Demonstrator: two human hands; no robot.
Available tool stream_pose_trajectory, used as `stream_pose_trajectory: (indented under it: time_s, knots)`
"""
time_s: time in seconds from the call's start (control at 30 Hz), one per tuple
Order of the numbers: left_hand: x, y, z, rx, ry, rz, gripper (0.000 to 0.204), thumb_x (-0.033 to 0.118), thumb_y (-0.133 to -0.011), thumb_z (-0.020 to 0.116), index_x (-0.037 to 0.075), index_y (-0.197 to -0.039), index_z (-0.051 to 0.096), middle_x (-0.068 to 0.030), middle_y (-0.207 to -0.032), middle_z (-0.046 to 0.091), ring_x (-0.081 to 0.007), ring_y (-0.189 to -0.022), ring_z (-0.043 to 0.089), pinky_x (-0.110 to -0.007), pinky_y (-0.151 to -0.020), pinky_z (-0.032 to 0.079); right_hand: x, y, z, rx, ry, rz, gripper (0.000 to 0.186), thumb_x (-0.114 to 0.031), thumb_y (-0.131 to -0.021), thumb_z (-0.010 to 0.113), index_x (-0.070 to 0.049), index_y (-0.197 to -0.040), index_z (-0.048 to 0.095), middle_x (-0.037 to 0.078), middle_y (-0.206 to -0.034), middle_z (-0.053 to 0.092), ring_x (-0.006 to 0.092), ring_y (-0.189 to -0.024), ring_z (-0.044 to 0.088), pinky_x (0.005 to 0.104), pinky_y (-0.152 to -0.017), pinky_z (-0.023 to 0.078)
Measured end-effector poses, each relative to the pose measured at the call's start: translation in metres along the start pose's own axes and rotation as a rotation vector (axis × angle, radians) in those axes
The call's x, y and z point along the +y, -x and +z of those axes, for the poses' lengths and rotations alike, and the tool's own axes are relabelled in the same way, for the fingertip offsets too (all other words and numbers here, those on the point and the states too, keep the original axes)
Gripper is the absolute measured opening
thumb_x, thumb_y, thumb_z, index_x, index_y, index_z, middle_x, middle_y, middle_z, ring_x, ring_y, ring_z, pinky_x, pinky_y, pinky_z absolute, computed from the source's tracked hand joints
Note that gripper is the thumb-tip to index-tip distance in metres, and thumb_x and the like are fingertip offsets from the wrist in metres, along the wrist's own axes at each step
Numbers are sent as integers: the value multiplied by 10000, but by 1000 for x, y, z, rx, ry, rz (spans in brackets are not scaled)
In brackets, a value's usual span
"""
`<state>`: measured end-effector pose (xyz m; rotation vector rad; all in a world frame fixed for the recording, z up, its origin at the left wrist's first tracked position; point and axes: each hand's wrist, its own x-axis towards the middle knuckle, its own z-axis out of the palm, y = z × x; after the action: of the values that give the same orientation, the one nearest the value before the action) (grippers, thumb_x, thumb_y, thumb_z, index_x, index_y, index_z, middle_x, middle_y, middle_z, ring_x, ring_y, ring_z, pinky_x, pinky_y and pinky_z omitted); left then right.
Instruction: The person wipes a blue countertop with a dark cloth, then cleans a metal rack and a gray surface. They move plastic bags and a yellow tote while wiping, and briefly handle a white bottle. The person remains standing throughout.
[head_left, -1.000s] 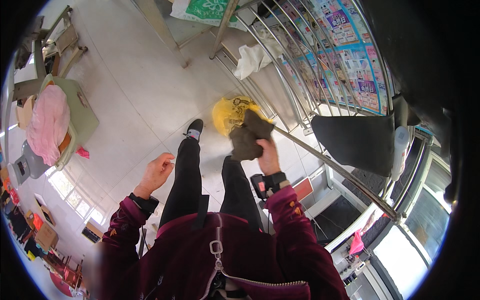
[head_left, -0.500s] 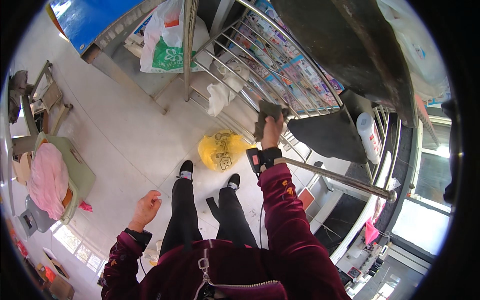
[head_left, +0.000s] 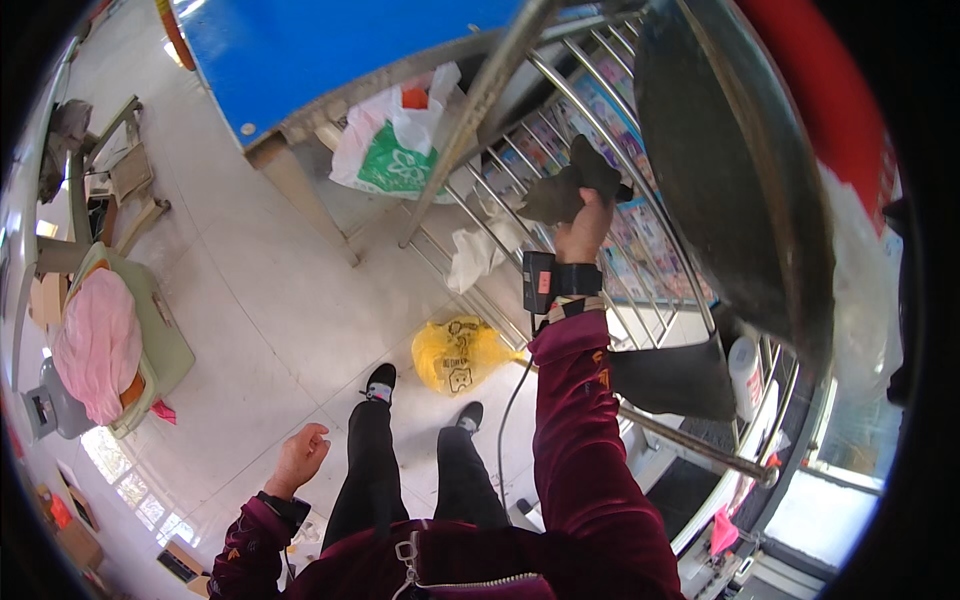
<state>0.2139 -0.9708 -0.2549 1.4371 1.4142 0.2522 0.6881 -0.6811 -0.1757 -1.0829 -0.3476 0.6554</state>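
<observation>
My right hand (head_left: 582, 232) grips a dark grey-green rag (head_left: 550, 198) against the metal bars of a rack (head_left: 470, 178). The rag bunches up around the fingers and partly hides them. Low on the left, my left hand (head_left: 300, 458) hangs away from everything, its fingers loosely curled in with nothing seen in them. Just below my right forearm, a black sheet-like piece (head_left: 672, 382) hangs on the rack beside a white bottle (head_left: 744, 378).
A blue panel (head_left: 330, 60) juts in at the top. Under it lies a white and green plastic bag (head_left: 390, 150). A yellow bag (head_left: 458, 355) sits by my feet. At left stands a green bin (head_left: 165, 345) with pink plastic (head_left: 100, 345). A large dark curved object (head_left: 735, 170) hangs upper right.
My right hand has moved up and to the right along the rack with the rag. The view has shifted, so more of the blue panel shows. My left hand stays low at the side.
</observation>
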Motion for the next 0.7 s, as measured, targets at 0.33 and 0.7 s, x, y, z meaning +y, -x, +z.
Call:
stream_pose_trajectory:
  time_s: [0.33, 0.7]
  knots:
    - [18, -20, -21, 52, 54, 39, 196, 90, -829, 636, 58, -1016, 583, -75, -680, 594, -220, -602, 591, -317, -585, 481, 34, 56, 122, -316, 344, -343, 603, -76, -831, 526, 10, -1408, 374, 153, -1370, 449, 249, -1183, 475, 361, -1005, 373]
    - [18, -27, -22, 13, 67, 41, 210, 92, -832, 645, 61, -1032, 586, -86, -708, 603, -221, -622, 603, -318, -594, 484, 138, 96, 45, -259, 916, -293, 547, 0, -796, 445, 26, -1342, 428, 239, -1268, 487, 387, -1147, 481, 409, -1012, 366]
